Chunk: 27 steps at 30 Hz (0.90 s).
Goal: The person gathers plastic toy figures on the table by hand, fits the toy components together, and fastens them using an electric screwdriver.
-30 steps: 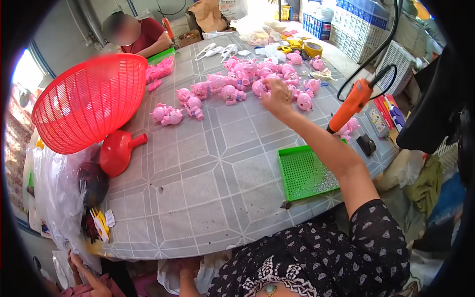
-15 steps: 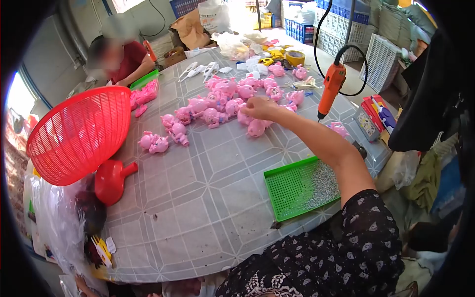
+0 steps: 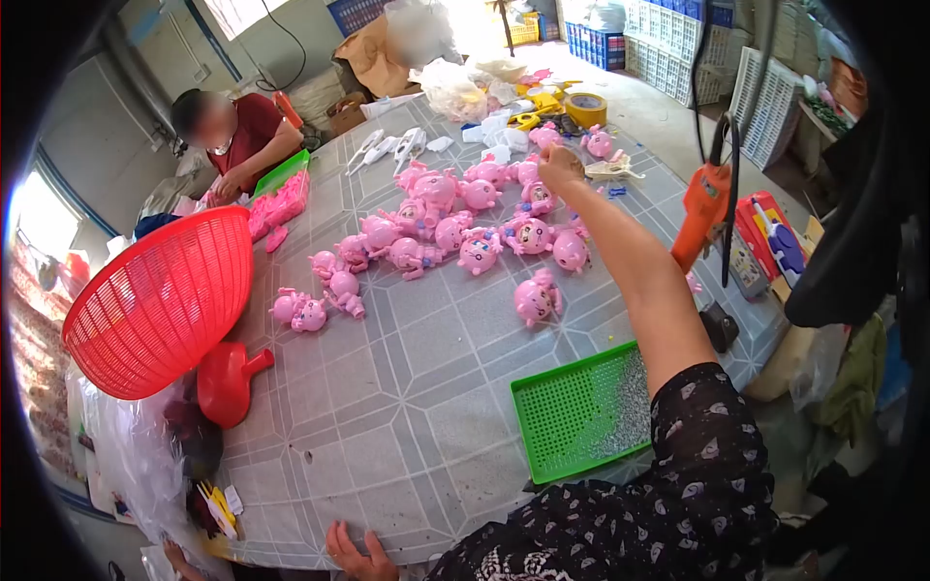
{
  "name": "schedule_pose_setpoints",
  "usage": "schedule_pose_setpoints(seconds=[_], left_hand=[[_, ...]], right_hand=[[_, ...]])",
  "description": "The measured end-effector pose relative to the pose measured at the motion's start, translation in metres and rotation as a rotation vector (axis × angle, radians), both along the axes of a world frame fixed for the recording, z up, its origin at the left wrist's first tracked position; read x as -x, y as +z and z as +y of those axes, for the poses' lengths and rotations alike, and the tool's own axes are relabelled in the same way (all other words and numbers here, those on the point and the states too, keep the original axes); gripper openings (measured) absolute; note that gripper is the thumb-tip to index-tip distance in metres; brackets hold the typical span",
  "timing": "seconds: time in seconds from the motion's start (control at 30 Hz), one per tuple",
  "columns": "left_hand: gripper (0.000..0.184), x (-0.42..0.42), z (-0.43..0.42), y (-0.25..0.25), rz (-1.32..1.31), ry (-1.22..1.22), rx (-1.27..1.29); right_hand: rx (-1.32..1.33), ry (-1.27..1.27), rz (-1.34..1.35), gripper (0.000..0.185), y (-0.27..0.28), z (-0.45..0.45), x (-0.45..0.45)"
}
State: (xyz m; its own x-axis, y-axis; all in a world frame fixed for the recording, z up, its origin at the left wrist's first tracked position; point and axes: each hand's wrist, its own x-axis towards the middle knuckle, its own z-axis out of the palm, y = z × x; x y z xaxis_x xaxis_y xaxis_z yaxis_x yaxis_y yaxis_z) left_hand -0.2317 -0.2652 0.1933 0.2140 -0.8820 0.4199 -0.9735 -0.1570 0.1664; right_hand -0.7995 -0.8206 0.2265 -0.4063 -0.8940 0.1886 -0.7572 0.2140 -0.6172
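My right hand (image 3: 562, 169) reaches across to the far side of a pile of pink toy figures (image 3: 422, 208), by a pink figure (image 3: 528, 172). Its fingers are curled, and whatever they hold is hidden from me. Nearer than the pile, a single pink figure (image 3: 537, 297) lies apart on the table. My left hand (image 3: 360, 554) rests at the table's near edge, fingers apart and nothing in it. Close to my right arm sits a green tray (image 3: 562, 412) of small silvery pieces, partly covered by the arm.
An orange electric screwdriver (image 3: 701, 213) hangs right of my forearm. A red basket (image 3: 160, 300) and red scoop (image 3: 228, 382) are at left. Across the table a person (image 3: 257, 136) works beside a green tray (image 3: 281, 174) of pink parts. Yellow tape (image 3: 585, 110) lies at the back.
My right hand has moved away from me, to the far side of the pile. One figure now lies apart, nearer me. My left hand has come into view at the near edge.
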Motion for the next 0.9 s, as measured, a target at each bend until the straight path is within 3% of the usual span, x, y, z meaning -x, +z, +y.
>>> schedule_pose_setpoints(seconds=[0.03, 0.1, 0.17, 0.2, 0.23, 0.3, 0.33, 0.43, 0.5, 0.6, 0.63, 0.73, 0.8, 0.83, 0.9], left_hand=[[0.057, 0.003, -0.001, 0.002, -0.006, 0.010, -0.006], [0.049, 0.008, -0.006, 0.009, -0.008, -0.025, 0.030], [0.047, 0.011, -0.010, 0.013, -0.013, -0.032, 0.041], [0.045, 0.013, -0.010, 0.014, -0.011, -0.045, 0.051], [0.045, 0.014, -0.011, 0.015, -0.012, -0.032, 0.053], [0.044, 0.014, -0.011, 0.017, 0.006, -0.055, 0.047], [0.044, 0.014, -0.012, 0.018, 0.005, -0.042, 0.051], [0.044, 0.013, -0.013, 0.020, 0.011, -0.037, 0.027], [0.046, 0.012, -0.011, 0.020, 0.027, -0.050, 0.018], [0.042, 0.012, -0.010, 0.004, 0.106, -0.053, 0.126], [0.042, 0.011, -0.009, 0.004, 0.106, -0.040, 0.133], [0.038, 0.014, -0.011, 0.007, 0.120, -0.044, 0.133], [0.040, 0.011, -0.011, 0.006, 0.127, -0.037, 0.114], [0.040, 0.006, -0.010, 0.004, 0.128, -0.025, 0.115], [0.041, -0.002, -0.006, -0.003, 0.107, -0.033, 0.102]], right_hand=[[-0.006, 0.010, -0.006, 0.038, -0.006, -0.012, 0.000], [0.147, 0.018, 0.163, 0.054, -0.011, -0.030, -0.007], [-0.066, 0.157, 0.029, 0.058, -0.018, -0.040, -0.018], [-0.337, 0.342, -0.186, 0.061, 0.006, -0.031, -0.026], [-0.337, 0.356, -0.183, 0.061, 0.022, -0.023, -0.033], [-0.417, 0.690, 0.069, 0.061, 0.046, -0.007, -0.049], [-0.500, 0.765, -0.055, 0.056, 0.058, -0.001, -0.055], [-0.780, 0.783, -0.033, 0.042, 0.100, 0.003, -0.071], [-0.686, 0.654, 0.082, 0.037, 0.102, -0.012, -0.081], [0.031, 0.370, 0.216, 0.046, 0.064, -0.055, -0.096], [-0.013, 0.358, 0.137, 0.065, 0.058, -0.067, -0.103], [-0.099, 0.384, -0.037, 0.094, 0.022, -0.118, -0.113], [-0.163, 0.536, 0.025, 0.097, 0.006, -0.143, -0.118], [-0.272, 0.643, -0.088, 0.094, 0.020, -0.128, -0.124], [-0.451, 0.978, 0.077, 0.081, 0.053, -0.116, -0.141]])
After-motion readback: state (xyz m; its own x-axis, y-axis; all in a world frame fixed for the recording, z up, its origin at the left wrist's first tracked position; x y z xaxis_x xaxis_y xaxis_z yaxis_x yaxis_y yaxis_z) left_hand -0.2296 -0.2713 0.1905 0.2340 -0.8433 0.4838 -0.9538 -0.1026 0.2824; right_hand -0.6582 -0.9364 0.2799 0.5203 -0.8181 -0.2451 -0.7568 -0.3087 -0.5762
